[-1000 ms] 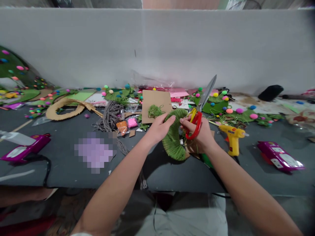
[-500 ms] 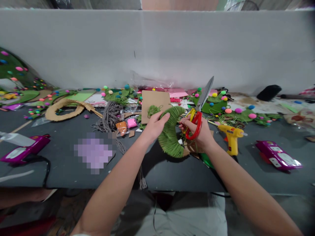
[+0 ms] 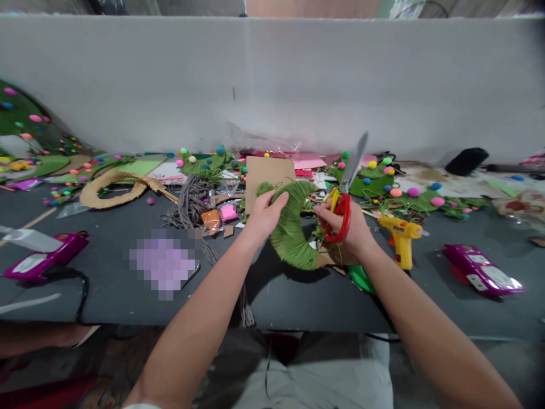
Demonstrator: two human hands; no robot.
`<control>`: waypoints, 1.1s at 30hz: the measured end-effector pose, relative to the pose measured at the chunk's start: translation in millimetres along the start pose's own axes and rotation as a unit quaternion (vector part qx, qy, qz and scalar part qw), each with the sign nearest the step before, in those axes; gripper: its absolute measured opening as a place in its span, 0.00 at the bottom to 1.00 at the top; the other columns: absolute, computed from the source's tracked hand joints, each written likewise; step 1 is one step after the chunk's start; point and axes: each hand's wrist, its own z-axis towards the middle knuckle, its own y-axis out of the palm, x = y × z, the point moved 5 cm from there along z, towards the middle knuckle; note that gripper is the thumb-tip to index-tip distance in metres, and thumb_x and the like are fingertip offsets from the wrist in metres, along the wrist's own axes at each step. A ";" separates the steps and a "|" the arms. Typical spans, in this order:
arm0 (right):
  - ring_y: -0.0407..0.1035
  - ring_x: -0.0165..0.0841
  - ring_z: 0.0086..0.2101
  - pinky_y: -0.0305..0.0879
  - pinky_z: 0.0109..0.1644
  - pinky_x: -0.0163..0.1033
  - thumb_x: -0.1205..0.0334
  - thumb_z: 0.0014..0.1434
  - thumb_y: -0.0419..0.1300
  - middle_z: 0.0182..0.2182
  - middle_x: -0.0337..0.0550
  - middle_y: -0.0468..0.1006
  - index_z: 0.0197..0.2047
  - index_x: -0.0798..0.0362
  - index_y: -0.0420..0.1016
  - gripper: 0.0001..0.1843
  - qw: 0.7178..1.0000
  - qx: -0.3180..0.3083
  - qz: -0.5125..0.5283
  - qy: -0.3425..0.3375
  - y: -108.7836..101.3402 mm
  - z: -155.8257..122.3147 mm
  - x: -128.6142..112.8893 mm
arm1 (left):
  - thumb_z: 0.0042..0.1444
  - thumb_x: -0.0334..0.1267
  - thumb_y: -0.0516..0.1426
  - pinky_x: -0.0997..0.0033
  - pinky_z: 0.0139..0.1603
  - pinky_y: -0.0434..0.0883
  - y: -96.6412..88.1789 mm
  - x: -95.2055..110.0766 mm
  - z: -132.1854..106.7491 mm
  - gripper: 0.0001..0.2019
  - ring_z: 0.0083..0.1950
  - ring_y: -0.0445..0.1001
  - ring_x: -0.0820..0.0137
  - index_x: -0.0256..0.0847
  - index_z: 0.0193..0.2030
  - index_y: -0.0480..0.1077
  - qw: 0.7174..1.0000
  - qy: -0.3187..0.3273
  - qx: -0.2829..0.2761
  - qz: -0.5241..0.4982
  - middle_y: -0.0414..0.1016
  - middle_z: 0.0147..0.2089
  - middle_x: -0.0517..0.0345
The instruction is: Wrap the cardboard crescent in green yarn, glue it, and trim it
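Note:
In the middle, above the dark table (image 3: 289, 309), I see a curved cardboard form wrapped in green yarn (image 3: 292, 241). My left hand (image 3: 264, 217) grips its upper left side, thumb on top and the other fingers hidden behind. Scissors (image 3: 346, 215) with one red and one yellow handle hang in my right hand (image 3: 355, 232), blades pointing up and away. The fingertips of that hand are pinched beside the form's inner edge, where loose green yarn (image 3: 320, 230) shows. Bare brown cardboard (image 3: 330, 258) appears at the form's lower right.
A yellow glue gun (image 3: 402, 236) lies right of my right hand, with a purple device (image 3: 483, 270) farther right. Grey yarn (image 3: 191, 201), a tan ring (image 3: 96, 196) and another purple device (image 3: 46, 255) lie leftward. Green pieces with pompoms line the white wall (image 3: 272, 85).
The wrapped form has shifted slightly left and up with my left hand. My right hand, carrying the scissors, has moved a little right, away from the form's inner edge.

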 end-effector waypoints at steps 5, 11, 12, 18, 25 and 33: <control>0.58 0.28 0.23 0.55 0.28 0.35 0.50 0.49 0.68 0.22 0.34 0.66 0.27 0.51 0.63 0.19 0.953 -0.011 -0.276 -0.129 -15.1 1.4 -16.2 | 0.46 0.47 0.67 0.65 0.44 0.74 -22.2 8.3 9.6 0.17 0.42 0.79 0.62 0.40 0.40 0.79 0.992 0.002 0.055 -0.112 0.82 0.38 0.55; 0.59 0.31 0.25 0.54 0.29 0.36 0.53 0.52 0.63 0.25 0.38 0.68 0.31 0.51 0.66 0.12 0.882 0.013 -0.420 -0.215 -20.2 -0.7 -20.8 | 0.43 0.43 0.68 0.63 0.49 0.75 -39.7 21.4 11.2 0.16 0.48 0.80 0.59 0.39 0.39 0.79 0.978 0.023 0.108 -0.177 0.82 0.40 0.53; 0.62 0.32 0.26 0.55 0.30 0.37 0.54 0.52 0.62 0.27 0.40 0.71 0.33 0.51 0.68 0.11 0.878 0.014 -0.426 -0.216 -20.8 0.1 -19.2 | 0.43 0.43 0.68 0.63 0.50 0.75 -40.7 22.1 11.1 0.16 0.48 0.79 0.59 0.39 0.39 0.79 0.977 0.025 0.108 -0.181 0.82 0.40 0.53; 0.70 0.38 0.32 0.61 0.36 0.39 0.56 0.51 0.61 0.34 0.45 0.77 0.39 0.52 0.73 0.12 0.873 0.005 -0.443 -0.203 -20.6 2.0 -14.0 | 0.46 0.43 0.68 0.63 0.50 0.75 -39.8 21.9 10.9 0.16 0.49 0.80 0.59 0.40 0.42 0.79 0.978 0.028 0.085 -0.189 0.82 0.42 0.52; 0.72 0.40 0.36 0.62 0.37 0.39 0.57 0.51 0.62 0.38 0.47 0.79 0.38 0.52 0.74 0.11 0.868 0.019 -0.452 -0.204 -20.4 -0.3 -16.7 | 0.46 0.43 0.68 0.63 0.50 0.75 -38.5 21.6 10.6 0.17 0.48 0.80 0.60 0.39 0.42 0.79 0.976 0.032 0.083 -0.197 0.83 0.41 0.53; 0.73 0.41 0.35 0.62 0.36 0.39 0.58 0.51 0.62 0.38 0.46 0.79 0.38 0.51 0.74 0.11 0.858 0.025 -0.464 -0.220 -20.4 -2.4 -18.2 | 0.45 0.43 0.68 0.62 0.48 0.75 -37.1 20.7 12.0 0.16 0.46 0.80 0.60 0.39 0.41 0.79 0.979 0.045 0.081 -0.181 0.82 0.38 0.54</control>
